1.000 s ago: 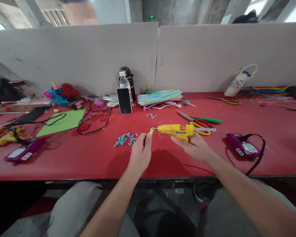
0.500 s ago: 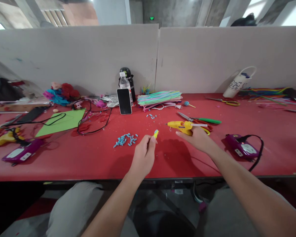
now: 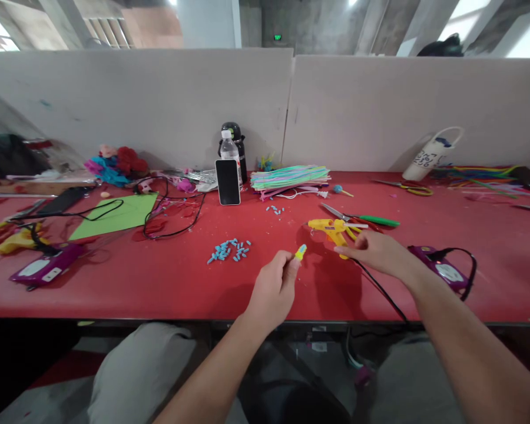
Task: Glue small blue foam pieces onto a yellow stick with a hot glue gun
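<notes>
Between the thumb and fingertips of my left hand [image 3: 274, 285] is a small yellow piece [image 3: 300, 254] with a light blue bit at its tip. A yellow glue gun [image 3: 331, 228] lies on the red table, its white glue stick pointing right and its black cord running toward the front edge. Just right of its handle is my right hand [image 3: 377, 252], fingers apart and no longer wrapped around it; whether the thumb still touches the handle is hard to tell. Left of my left hand, short blue pieces [image 3: 223, 251] form a loose pile.
Behind the glue gun lie scissors [image 3: 333, 211] and a green-handled tool [image 3: 375, 220]. A bundle of pastel pipe cleaners [image 3: 291, 178] sits farther back, beside a propped phone [image 3: 228, 182]. Purple power strips [image 3: 48, 268] stand left and right. A green sheet [image 3: 119, 215] lies left.
My right hand has let go of the glue gun and drawn back to the right. My left hand has moved right with the yellow piece. The view has shifted slightly.
</notes>
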`<state>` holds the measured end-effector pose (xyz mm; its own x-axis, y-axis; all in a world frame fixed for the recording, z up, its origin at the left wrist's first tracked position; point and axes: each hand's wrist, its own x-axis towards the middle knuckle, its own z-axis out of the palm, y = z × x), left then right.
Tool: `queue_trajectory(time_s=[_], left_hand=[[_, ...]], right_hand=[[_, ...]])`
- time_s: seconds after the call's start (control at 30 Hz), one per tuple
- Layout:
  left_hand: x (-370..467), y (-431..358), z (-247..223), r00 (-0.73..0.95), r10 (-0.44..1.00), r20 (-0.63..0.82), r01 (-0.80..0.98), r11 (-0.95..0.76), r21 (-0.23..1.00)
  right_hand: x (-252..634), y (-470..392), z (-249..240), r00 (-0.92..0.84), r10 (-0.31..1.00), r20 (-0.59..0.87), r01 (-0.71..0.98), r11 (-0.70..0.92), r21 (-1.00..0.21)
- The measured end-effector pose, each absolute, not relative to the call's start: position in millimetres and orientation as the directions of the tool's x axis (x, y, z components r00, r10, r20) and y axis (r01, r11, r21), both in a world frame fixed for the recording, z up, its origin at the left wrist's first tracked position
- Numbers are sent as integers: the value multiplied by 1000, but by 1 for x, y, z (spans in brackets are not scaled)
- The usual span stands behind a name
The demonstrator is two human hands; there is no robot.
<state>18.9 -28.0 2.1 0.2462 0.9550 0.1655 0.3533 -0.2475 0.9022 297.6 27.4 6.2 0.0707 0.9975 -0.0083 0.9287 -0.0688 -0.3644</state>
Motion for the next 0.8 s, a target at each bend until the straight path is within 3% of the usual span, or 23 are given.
queue_trajectory(time_s=[0.07, 0.13, 0.2, 0.27, 0.53, 0.8], left_hand=[[20, -31, 4, 244, 954, 173, 344, -252, 905], [21, -34, 5, 229, 956, 185, 332, -256, 908], [22, -37, 5, 204, 958, 202, 317, -260, 912], [23, -39, 5, 179, 959, 221, 289, -266, 920], [22, -43, 2, 92, 969, 229, 186, -243, 952], [19, -46, 1, 47, 950, 310, 160, -314, 936]], right_hand=[[297, 15, 15, -73, 993, -93, 909, 28, -415], [283, 7, 21, -333, 931, -150, 798, 193, -571], [256, 8, 20, -514, 848, -131, 636, 274, -721], [224, 18, 13, -542, 839, -55, 550, 305, -777], [118, 75, -26, -546, 819, 174, 433, 454, -779], [53, 81, -19, -586, 783, 209, 452, 530, -718]])
